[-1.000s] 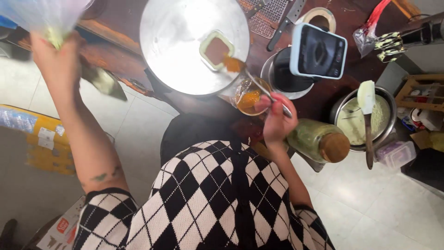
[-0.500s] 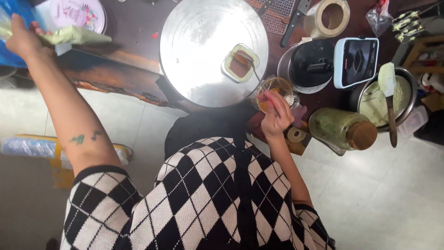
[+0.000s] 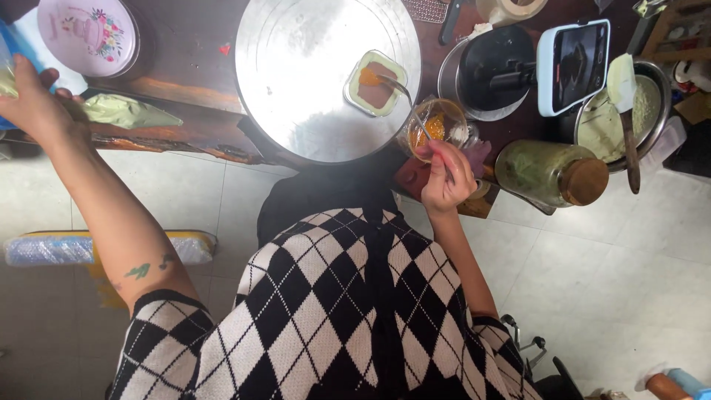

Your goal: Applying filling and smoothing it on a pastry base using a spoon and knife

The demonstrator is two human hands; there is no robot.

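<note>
I see a phone point(image 3: 572, 67) on a stand over a dark round pot point(image 3: 485, 70). To its right, a metal bowl point(image 3: 659, 89) holds pale green paste with a spatula point(image 3: 624, 111) resting in it. A jar with a wooden lid point(image 3: 552, 172) lies on its side nearby. A pink floral lid point(image 3: 89, 35) sits far left; a tape roll point(image 3: 511, 9) at top.

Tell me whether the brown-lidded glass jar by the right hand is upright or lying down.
Lying down: the glass jar rests on its side on the table's edge, its brown lid pointing right, green contents visible, beside the right hand.
</note>
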